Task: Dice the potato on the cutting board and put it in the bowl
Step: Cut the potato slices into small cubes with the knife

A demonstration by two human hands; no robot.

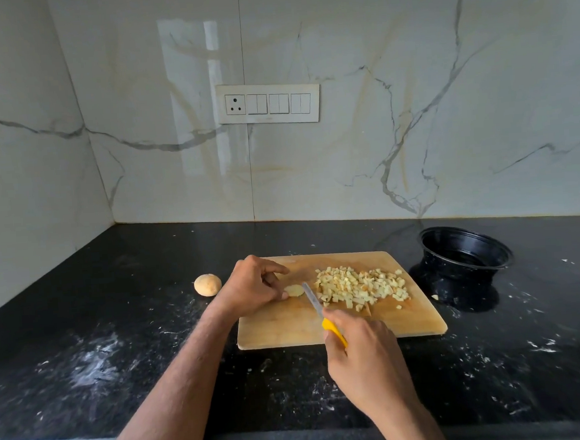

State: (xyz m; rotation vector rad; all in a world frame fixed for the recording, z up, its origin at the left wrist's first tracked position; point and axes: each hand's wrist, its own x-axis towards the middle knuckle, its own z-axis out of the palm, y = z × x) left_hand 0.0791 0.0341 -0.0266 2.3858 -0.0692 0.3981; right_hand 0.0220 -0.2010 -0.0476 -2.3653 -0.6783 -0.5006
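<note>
Fingers, left: curled over the board, thumb and fingertips of the left hand [252,286] pinching a small potato slice [294,290] flat against the wood.
Fingers, right: wrapped round the yellow handle of the knife [322,315]; the right hand [363,352] sits at the near edge of the board, partly over the bench.
Knife: blade angled away from the person and slightly left, its tip just beside the right edge of the slice; whether the edge touches the slice cannot be told.
Potato slice: pale, roughly round, lying on the left-centre part of the cutting board [289,326].
Diced potato [362,285]: a loose heap of small pale cubes on the right half of the board, a few strays toward the near right corner, and one bit off the board on the bench near the bowl's base.
Cutting board: light wood, rounded corners, lying flat on the bench [101,336].
Bowl [466,252]: black, round, standing upright on the bench just beyond the board's far right corner, apart from it; no potato visible inside.
Whole potato [207,284]: unpeeled, tan, resting on the bench left of the board, close behind the left wrist.
Bench: black stone, streaked with white smears and crumbs.
Wall: glossy marble-look panels with a switch plate [268,103] above the board.
</note>
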